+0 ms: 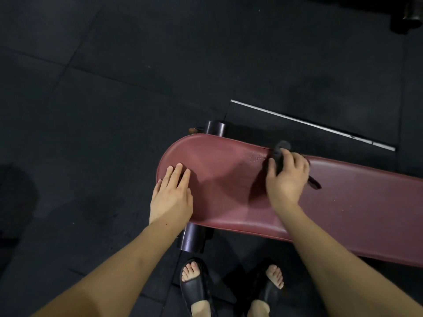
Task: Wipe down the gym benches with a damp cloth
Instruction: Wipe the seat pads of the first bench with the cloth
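A dark red padded gym bench (229, 179) runs from the centre to the right edge, its rounded end pointing left. My left hand (171, 195) rests flat on that rounded end with straight fingers. My right hand (287, 177) grips a dark cloth (280, 154) bunched under the fingers, pressed on the pad near its far edge. A tail of the cloth sticks out to the right of the hand. Small wet specks show on the pad just left of the cloth.
Black cylindrical frame ends (192, 237) (215, 128) stick out from under the bench at front and back. My feet in black slides (196, 287) stand on the dark rubber floor. A white-edged mat (320, 126) lies behind the bench. A dark object (409, 17) sits top right.
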The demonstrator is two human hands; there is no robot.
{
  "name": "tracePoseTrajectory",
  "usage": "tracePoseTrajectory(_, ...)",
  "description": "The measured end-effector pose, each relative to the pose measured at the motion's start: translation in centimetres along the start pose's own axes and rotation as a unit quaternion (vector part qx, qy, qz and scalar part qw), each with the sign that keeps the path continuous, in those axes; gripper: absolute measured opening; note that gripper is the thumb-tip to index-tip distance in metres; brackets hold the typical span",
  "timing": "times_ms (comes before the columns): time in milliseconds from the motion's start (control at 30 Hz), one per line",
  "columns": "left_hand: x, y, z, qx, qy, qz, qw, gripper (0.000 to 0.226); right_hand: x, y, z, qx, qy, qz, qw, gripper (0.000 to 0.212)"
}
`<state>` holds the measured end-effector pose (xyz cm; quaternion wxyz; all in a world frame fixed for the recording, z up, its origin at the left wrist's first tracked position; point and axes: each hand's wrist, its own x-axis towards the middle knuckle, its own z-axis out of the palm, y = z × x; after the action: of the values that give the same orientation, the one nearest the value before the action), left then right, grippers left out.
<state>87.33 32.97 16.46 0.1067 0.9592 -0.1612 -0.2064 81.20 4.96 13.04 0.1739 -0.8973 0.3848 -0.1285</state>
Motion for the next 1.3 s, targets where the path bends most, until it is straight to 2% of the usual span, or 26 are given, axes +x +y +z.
tracePoseTrajectory(67,0.1,-0.1,-0.2,-0.005,-0.006,0.004,1.000,0.056,-1.1,-5.1,2.2,0.016,-0.001,-0.031,0.999,0.039)
tracePoseTrajectory(167,0.1,-0.2,0.0,0.013,-0.015,0.011,1.000,0.058,-2.7,-11.3,4.2,0.027,-0.081,-0.133,0.987,0.044)
tracePoseTrajectory(233,0.1,-0.5,0.3,0.016,-0.018,0.009,1.000,0.059,-1.9,-10.6,3.9,0.036,-0.115,-0.221,0.968,0.044)
tracePoseTrajectory(300,0.2,-0.4,0.4,0.010,-0.019,0.009,1.000,0.060,-0.5,-6.3,2.5,0.016,-0.114,-0.271,0.956,0.043)
tracePoseTrajectory(367,0.1,-0.3,0.4,0.007,-0.017,0.014,1.000,0.060,0.8,-0.8,0.3,-0.002,-0.087,-0.226,0.970,0.040)
tracePoseTrajectory(467,0.0,-0.4,0.5,0.001,-0.014,0.022,1.000,0.060,0.8,4.6,-2.9,-0.019,-0.061,-0.088,0.994,0.042)
tracePoseTrajectory(567,0.1,-1.0,0.5,-0.030,-0.014,0.038,0.999,0.058,-0.9,1.4,-0.8,-0.007,0.015,-0.004,1.000,0.039)
tracePoseTrajectory(633,-0.3,-1.3,0.3,-0.057,-0.013,0.042,0.997,0.056,-3.2,-4.7,1.6,0.021,0.002,-0.048,0.999,0.039)
tracePoseTrajectory(733,-1.5,-2.1,0.4,-0.062,0.007,0.033,0.998,0.054,-7.5,-11.6,3.7,0.061,-0.093,-0.189,0.976,0.042)
tracePoseTrajectory(833,-2.7,-2.8,1.1,-0.020,0.026,0.042,0.999,0.052,-7.0,-8.4,3.1,0.044,-0.119,-0.314,0.941,0.043)
tracePoseTrajectory(900,-3.2,-2.9,1.5,-0.001,0.024,0.042,0.999,0.055,-6.0,-3.2,1.6,0.022,-0.110,-0.285,0.952,0.040)
tracePoseTrajectory(1000,-3.4,-3.1,1.4,0.022,0.016,0.046,0.999,0.059,-6.0,4.0,-1.9,-0.002,-0.076,-0.147,0.986,0.044)
tracePoseTrajectory(1067,-3.2,-3.5,1.2,0.033,0.005,0.063,0.997,0.059,-6.5,4.9,-2.6,-0.005,-0.048,-0.055,0.997,0.045)
tracePoseTrajectory(1133,-3.2,-4.0,1.2,0.031,-0.007,0.075,0.997,0.061,-7.5,1.9,-1.3,-0.003,-0.022,0.009,1.000,0.042)
tracePoseTrajectory(1200,-3.7,-4.5,1.0,0.015,-0.020,0.073,0.997,0.063,-9.1,-3.8,0.7,0.015,-0.016,-0.046,0.999,0.039)
tracePoseTrajectory(1300,-4.5,-5.1,0.7,0.013,-0.017,0.082,0.996,0.068,-12.7,-11.3,2.7,0.035,-0.128,-0.224,0.966,0.042)
